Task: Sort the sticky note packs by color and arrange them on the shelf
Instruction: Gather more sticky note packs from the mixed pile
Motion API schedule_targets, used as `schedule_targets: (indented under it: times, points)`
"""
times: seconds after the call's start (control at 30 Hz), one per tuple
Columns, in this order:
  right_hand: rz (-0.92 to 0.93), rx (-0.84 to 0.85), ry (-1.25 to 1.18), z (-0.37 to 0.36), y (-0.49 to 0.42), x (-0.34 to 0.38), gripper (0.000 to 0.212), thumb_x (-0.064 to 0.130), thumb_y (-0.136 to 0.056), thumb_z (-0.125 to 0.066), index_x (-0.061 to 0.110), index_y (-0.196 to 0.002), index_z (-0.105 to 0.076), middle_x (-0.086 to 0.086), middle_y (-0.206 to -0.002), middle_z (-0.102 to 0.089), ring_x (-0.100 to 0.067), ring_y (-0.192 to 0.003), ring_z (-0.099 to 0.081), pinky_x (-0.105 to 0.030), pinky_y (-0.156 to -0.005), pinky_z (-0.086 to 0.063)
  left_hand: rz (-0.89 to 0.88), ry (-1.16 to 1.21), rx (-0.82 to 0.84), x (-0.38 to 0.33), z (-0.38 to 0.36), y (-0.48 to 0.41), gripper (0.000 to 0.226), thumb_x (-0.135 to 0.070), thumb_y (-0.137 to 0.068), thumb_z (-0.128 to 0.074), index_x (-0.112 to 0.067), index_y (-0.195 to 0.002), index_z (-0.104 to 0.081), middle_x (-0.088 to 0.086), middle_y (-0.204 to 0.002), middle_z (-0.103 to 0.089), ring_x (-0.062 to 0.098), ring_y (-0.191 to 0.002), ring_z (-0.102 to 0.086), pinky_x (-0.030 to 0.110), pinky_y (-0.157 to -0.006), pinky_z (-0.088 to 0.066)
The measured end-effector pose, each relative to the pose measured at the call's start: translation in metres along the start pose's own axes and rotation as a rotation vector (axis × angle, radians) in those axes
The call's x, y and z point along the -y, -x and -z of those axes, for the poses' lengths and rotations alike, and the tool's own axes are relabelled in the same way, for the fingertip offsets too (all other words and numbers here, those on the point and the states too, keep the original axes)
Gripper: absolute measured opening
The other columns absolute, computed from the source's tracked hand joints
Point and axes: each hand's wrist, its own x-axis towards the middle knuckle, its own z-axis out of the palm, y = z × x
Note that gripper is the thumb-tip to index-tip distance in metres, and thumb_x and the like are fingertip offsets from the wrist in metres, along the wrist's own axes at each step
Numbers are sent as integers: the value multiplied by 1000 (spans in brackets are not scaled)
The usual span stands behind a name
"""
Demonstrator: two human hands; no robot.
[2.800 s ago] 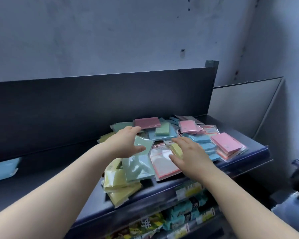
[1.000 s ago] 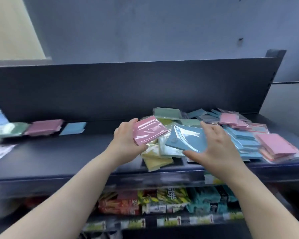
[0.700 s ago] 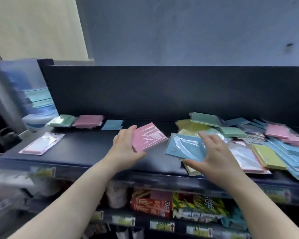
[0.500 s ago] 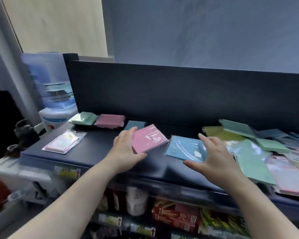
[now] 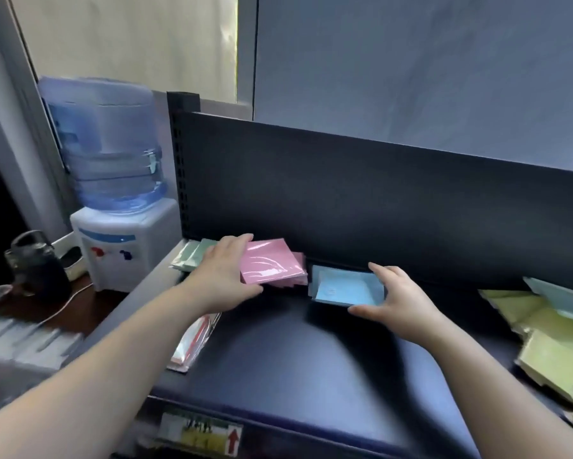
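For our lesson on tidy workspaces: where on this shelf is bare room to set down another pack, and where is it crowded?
Bare: the shelf front, between the clear pack and the yellow packs. Crowded: back left, where green packs, pink pack and blue pack lie close together.

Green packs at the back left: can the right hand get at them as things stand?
Probably not directly. The right hand grips the blue pack, and the left hand with its pink pack sits between it and the green packs.
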Motion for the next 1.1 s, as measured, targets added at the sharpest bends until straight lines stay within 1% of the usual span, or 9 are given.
schedule_targets:
  times: [0.17,0.33,0.47,0.53,0.7,0.83,0.9,1.0,1.1]
  points:
    - [-51,4,19,-7,-29,3,95,43,-69,-80,21,-147,-31,1,-147,-32,-13,-134,-34,-18,-105,-25,-84,-122,137,2,4,-42,92,-39,-78,-69,-23,-150,-15,2,-152,-22,26,-139,-21,34,-115,-21]
    - [-61,57,14,-18,-46,2,88,33,-73,-80,18,-146,-33,0,-151,-31,-11,-138,-30,-15,-108,-18,-111,-309,382,5,1,-69,86,-45,-79,-66,-24,-149,-20,7,-148,-29,30,-136,-27,36,-114,-24]
    - [-25,70,50,-25,-51,2,76,26,-80,-73,20,-146,-35,2,-153,-31,-8,-139,-28,-7,-103,-14,-136,-421,438,4,-3,-76,89,-38,-79,-67,-24,-150,-15,8,-155,-18,29,-144,-15,39,-118,-15]
    - [-18,63,58,-24,-50,2,73,26,-80,-73,21,-144,-37,3,-151,-33,-7,-138,-29,-6,-101,-13,-144,-461,446,-1,-3,-76,96,-42,-76,-70,-25,-151,-12,8,-158,-11,28,-146,-9,41,-119,-12]
    - [-18,6,75,-8,-33,0,67,28,-82,-70,23,-142,-41,6,-142,-44,-8,-129,-39,-8,-95,-23,-241,-417,438,-31,-5,-70,97,-55,-77,-65,-26,-152,-11,6,-159,-8,25,-146,-7,39,-119,-12]
    - [-9,-37,107,9,-8,-9,61,29,-83,-69,23,-139,-44,7,-135,-51,-7,-122,-46,-7,-91,-25,-378,-354,446,-66,-15,-63,84,-56,-82,-60,-26,-149,-19,1,-152,-25,22,-140,-22,34,-115,-24]
    - [-33,-54,90,17,8,-19,58,30,-84,-68,24,-138,-46,7,-130,-56,-4,-114,-52,-8,-90,-30,-419,-337,479,-84,-22,-59,81,-56,-84,-58,-26,-149,-20,-2,-150,-30,20,-137,-28,33,-112,-27]
    - [-63,-80,69,32,37,-37,51,28,-87,-65,26,-135,-49,9,-119,-62,-2,-101,-55,-7,-82,-33,-457,-320,567,-115,-33,-49,79,-55,-86,-57,-29,-150,-17,-7,-154,-27,15,-140,-29,29,-113,-26]
    - [-79,-123,73,50,71,-60,47,29,-87,-64,26,-133,-52,12,-112,-61,-1,-97,-55,-7,-79,-33,-507,-287,604,-152,-48,-35,75,-53,-86,-58,-32,-149,-21,-11,-152,-31,11,-138,-33,25,-110,-29]
